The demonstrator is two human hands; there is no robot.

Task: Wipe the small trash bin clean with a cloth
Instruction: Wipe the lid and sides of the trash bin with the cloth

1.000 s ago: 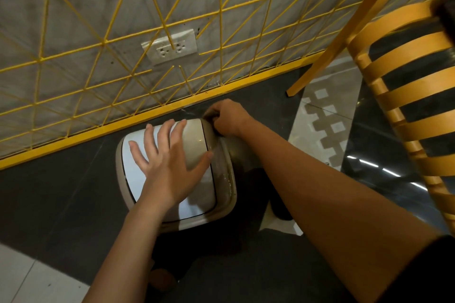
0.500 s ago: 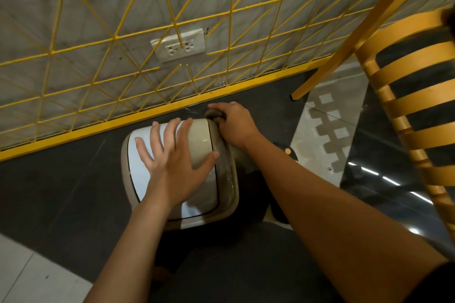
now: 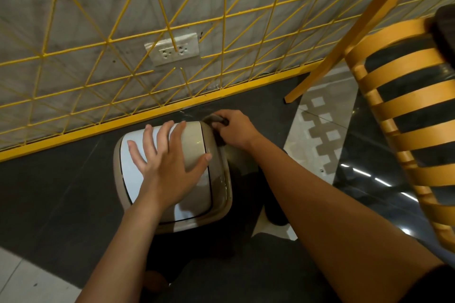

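- The small trash bin (image 3: pixel 225 189) stands on the dark floor (image 3: pixel 56 194), close to the floor's far edge where it meets the wall.
- We see the bin from above: a beige body with rounded corners and a swing lid (image 3: pixel 138 172), white on the left and beige on the right.
- The lid covers the opening, so we cannot tell what the bin holds.
- Our left hand (image 3: pixel 170 165) lies flat on the lid, its fingers (image 3: pixel 162 135) straight and spread, the thumb reaching toward the bin's right rim; it holds nothing.
- Our right hand (image 3: pixel 234 130) is at the bin's far right corner, its fingers curled tight round a dark grey cloth (image 3: pixel 214 118).
- The cloth touches the rim at that corner; a fold of it shows above the knuckles.
- Behind the bin a yellow wire grid (image 3: pixel 98 39) with a yellow base rail runs along the grey wall, and a white double socket (image 3: pixel 172 50) sits behind the grid.
- At the right we see a yellow slatted chair (image 3: pixel 406 115), well apart from the bin, over patterned floor tiles (image 3: pixel 320 135).
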